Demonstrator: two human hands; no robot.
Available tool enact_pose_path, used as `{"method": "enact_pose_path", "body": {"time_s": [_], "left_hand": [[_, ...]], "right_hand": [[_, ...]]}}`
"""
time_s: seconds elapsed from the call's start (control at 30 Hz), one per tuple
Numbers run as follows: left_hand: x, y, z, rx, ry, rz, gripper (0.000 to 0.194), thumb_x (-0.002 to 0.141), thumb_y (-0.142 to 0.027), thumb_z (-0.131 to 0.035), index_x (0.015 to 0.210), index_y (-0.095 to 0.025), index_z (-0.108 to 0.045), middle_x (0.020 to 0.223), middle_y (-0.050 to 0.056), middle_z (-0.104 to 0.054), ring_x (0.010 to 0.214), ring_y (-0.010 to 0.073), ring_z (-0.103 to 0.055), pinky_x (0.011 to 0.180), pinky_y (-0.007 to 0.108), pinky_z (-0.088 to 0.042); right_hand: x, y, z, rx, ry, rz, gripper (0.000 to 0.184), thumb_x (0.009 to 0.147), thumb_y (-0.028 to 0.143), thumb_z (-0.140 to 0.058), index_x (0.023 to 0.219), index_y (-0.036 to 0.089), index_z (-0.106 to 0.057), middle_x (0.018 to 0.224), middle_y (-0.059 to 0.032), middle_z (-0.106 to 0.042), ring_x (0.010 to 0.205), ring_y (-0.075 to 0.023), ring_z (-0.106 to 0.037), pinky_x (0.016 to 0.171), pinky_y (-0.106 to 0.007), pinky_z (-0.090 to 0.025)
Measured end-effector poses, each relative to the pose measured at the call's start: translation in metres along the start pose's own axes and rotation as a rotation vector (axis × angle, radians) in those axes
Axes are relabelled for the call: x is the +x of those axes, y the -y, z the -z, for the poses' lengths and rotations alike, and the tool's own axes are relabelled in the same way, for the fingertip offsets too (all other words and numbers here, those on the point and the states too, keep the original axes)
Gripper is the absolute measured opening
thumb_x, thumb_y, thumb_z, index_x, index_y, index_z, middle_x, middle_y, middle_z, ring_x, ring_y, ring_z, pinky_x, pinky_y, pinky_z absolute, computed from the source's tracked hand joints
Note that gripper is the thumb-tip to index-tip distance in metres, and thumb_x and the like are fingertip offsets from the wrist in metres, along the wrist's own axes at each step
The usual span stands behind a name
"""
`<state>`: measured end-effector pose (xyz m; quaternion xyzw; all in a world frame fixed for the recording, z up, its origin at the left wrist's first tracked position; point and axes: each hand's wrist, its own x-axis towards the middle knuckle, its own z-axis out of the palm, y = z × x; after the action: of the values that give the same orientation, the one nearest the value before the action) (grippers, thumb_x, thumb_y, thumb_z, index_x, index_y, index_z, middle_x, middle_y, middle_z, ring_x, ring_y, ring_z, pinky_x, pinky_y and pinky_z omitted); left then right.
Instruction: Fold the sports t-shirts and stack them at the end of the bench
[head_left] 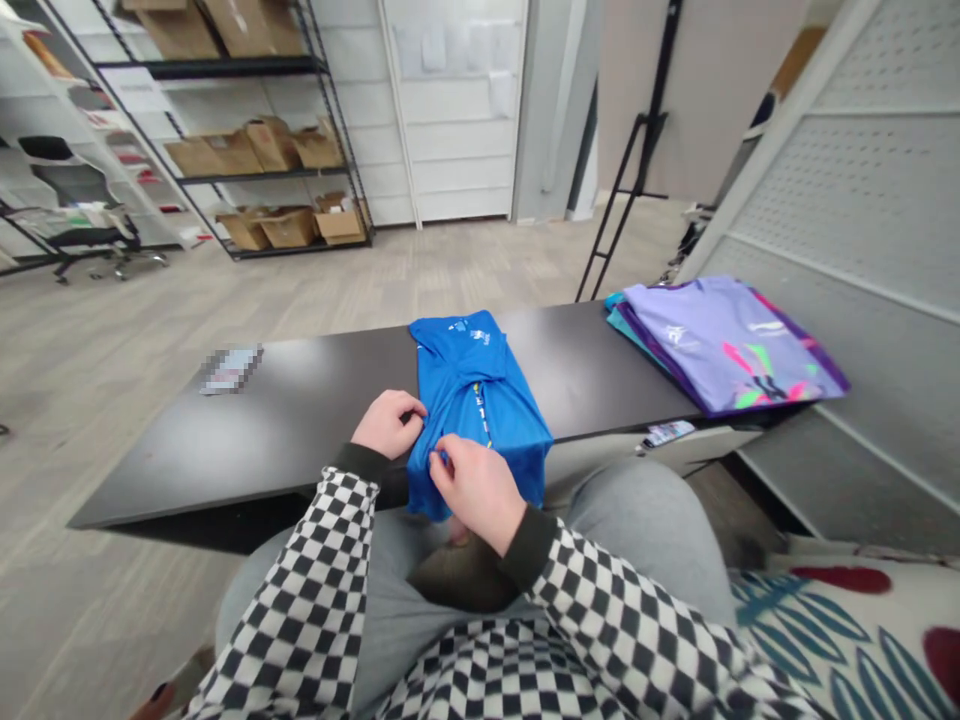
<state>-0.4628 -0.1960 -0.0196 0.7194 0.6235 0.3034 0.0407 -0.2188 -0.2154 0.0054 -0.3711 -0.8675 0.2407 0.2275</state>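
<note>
A blue T-shirt (517, 400) with small white and yellow print lies partly folded on the dark table, its near end hanging over the front edge. My left hand (388, 422) pinches the shirt's left edge between thumb and fingers. Closer to me, my right hand (480, 490) has its fingertips closed on the fabric near the table's front edge. Wrinkles run across the cloth between the two hands. Part of the shirt's lower end is hidden behind my right hand.
The dark table (315, 440) has a blurred flat item (231, 369) on its left. A stack of folded shirts (727, 345), lavender on top, lies at the right end. A perforated panel (862, 230) stands on the right. Shelves with cardboard boxes (217, 153) stand beyond.
</note>
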Motion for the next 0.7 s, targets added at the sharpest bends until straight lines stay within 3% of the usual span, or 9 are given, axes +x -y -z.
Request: {"method": "enact_pose_path", "body": {"time_s": [0.1, 0.17, 0.23, 0.33, 0.53, 0.63, 0.7], "left_hand": [[0.001, 0.001, 0.001, 0.013, 0.028, -0.042, 0.021, 0.092, -0.023, -0.062, 0.090, -0.026, -0.083, 0.103, 0.007, -0.083, 0.105, 0.0278, -0.073, 0.107, 0.048, -0.054], [0.001, -0.003, 0.004, 0.010, 0.046, -0.071, 0.019, 0.094, -0.029, -0.064, 0.094, -0.026, -0.083, 0.105, 0.007, -0.082, 0.106, 0.0279, -0.072, 0.105, 0.047, -0.054], [-0.005, -0.013, 0.007, 0.012, 0.069, -0.071, 0.020, 0.098, -0.038, -0.067, 0.095, -0.026, -0.083, 0.101, 0.007, -0.081, 0.101, 0.0275, -0.072, 0.102, 0.046, -0.053], [-0.025, -0.034, 0.005, 0.097, 0.067, 0.013, 0.031, 0.102, -0.049, -0.066, 0.084, -0.026, -0.077, 0.089, 0.007, -0.078, 0.093, 0.0274, -0.069, 0.093, 0.046, -0.051], [-0.072, -0.073, -0.014, 0.253, -0.128, 0.245, 0.034, 0.105, -0.049, -0.062, 0.078, -0.028, -0.065, 0.088, 0.009, -0.077, 0.098, 0.0340, -0.069, 0.089, 0.051, -0.046], [-0.073, -0.087, -0.015, 0.177, -0.140, 0.276, 0.033, 0.106, -0.050, -0.058, 0.081, -0.029, -0.063, 0.086, 0.008, -0.076, 0.092, 0.0335, -0.070, 0.087, 0.051, -0.047], [-0.067, -0.097, -0.014, 0.078, -0.109, 0.291, 0.033, 0.108, -0.052, -0.055, 0.086, -0.030, -0.064, 0.082, 0.007, -0.075, 0.083, 0.0308, -0.071, 0.080, 0.048, -0.048]], "right_hand": [[0.013, -0.012, 0.003, 0.071, -0.041, -0.123, 0.026, 0.113, 0.041, -0.060, 0.102, 0.022, -0.074, 0.092, -0.0101, -0.081, 0.085, -0.0248, -0.076, 0.077, -0.032, -0.051], [0.019, -0.017, 0.000, 0.264, 0.059, -0.209, 0.024, 0.111, 0.042, -0.063, 0.112, 0.021, -0.074, 0.083, -0.0074, -0.078, 0.074, -0.0230, -0.075, 0.069, -0.031, -0.051], [0.019, -0.019, -0.008, 0.532, 0.229, -0.317, 0.034, 0.109, 0.042, -0.065, 0.135, 0.021, -0.066, 0.074, -0.0009, -0.074, 0.056, -0.0192, -0.067, 0.056, -0.029, -0.048], [0.012, -0.018, -0.020, 0.861, 0.372, -0.396, 0.055, 0.105, 0.038, -0.066, 0.155, 0.021, -0.051, 0.069, 0.0060, -0.070, 0.042, -0.0147, -0.057, 0.041, -0.024, -0.039], [0.006, -0.022, -0.014, 1.173, 0.412, -0.476, 0.083, 0.095, 0.029, -0.061, 0.171, 0.020, -0.031, 0.064, 0.0089, -0.067, 0.038, -0.0126, -0.048, 0.037, -0.021, -0.028], [0.012, -0.028, -0.010, 1.269, 0.427, -0.516, 0.065, 0.096, 0.035, -0.061, 0.159, 0.022, -0.047, 0.057, 0.0106, -0.060, 0.037, -0.0126, -0.041, 0.038, -0.021, -0.023], [0.016, -0.033, -0.008, 1.317, 0.455, -0.550, 0.036, 0.103, 0.048, -0.057, 0.126, 0.021, -0.063, 0.052, 0.0093, -0.053, 0.037, -0.0121, -0.037, 0.039, -0.022, -0.022]]}}
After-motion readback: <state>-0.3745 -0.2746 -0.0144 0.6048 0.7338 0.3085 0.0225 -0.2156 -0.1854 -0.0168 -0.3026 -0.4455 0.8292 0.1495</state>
